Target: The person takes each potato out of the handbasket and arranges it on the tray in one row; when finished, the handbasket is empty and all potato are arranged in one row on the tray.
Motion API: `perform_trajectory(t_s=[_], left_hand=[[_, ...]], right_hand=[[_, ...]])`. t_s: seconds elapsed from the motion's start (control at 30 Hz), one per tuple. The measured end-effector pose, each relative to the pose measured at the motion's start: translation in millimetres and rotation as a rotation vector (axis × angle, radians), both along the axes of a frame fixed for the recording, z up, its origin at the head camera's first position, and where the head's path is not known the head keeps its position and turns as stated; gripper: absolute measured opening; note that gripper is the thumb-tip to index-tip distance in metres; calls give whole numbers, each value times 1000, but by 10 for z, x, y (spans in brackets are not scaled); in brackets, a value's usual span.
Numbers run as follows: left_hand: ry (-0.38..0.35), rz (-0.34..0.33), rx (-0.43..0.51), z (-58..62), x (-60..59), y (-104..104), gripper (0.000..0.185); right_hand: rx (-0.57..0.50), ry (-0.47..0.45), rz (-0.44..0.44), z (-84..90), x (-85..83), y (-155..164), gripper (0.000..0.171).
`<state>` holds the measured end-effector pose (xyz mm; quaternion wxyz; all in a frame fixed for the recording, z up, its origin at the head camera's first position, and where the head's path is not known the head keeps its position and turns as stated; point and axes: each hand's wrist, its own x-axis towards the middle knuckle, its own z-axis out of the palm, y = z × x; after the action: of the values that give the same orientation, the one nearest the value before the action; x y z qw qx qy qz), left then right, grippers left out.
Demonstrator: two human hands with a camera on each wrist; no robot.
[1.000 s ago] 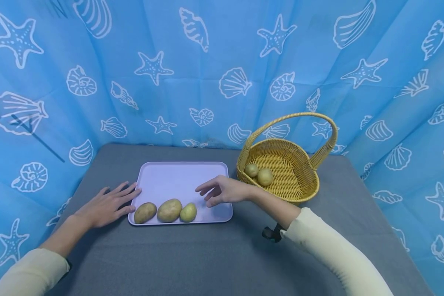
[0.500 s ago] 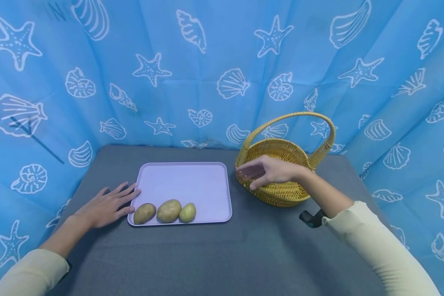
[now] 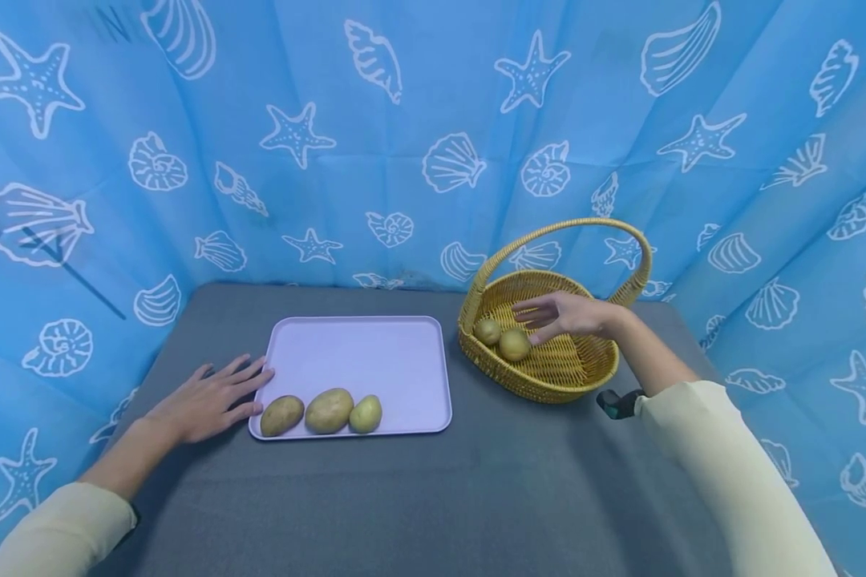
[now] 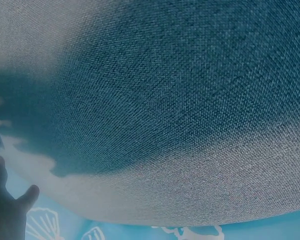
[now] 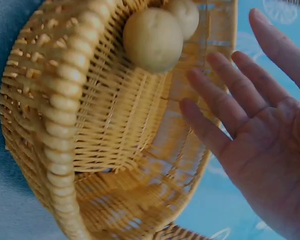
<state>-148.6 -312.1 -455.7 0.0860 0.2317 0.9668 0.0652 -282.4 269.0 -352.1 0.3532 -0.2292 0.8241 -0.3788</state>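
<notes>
On the grey table (image 3: 418, 497), both hands empty: left hand (image 3: 205, 401) flat, right hand (image 3: 566, 315) spread over basket (image 3: 548, 377).

A grey table (image 3: 433, 497) is carrying a lilac tray (image 3: 361, 361), a wicker basket (image 3: 548, 377) just right of it, and a flat left hand (image 3: 205, 401).

Backdrop: a blue curtain (image 3: 418, 104) printed with white starfish and seashells, hung in folds behind and to both sides of the surface.
Surface: grey woven cloth (image 3: 433, 497), meeting the curtain along its far edge.
Light: even, soft shadows.
</notes>
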Motion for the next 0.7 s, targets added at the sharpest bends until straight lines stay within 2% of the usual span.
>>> perform_trajectory(t_s=[0.23, 0.43, 0.7], left_hand=[[5, -9, 1, 23, 11, 8, 65], [9, -10, 10, 1, 5, -9, 65], [22, -14, 28, -22, 7, -15, 64]], right_hand=[[51, -21, -44, -136, -108, 146, 75], [-7, -216, -132, -252, -142, 160, 71], [-7, -336, -227, -351, -147, 92, 63]])
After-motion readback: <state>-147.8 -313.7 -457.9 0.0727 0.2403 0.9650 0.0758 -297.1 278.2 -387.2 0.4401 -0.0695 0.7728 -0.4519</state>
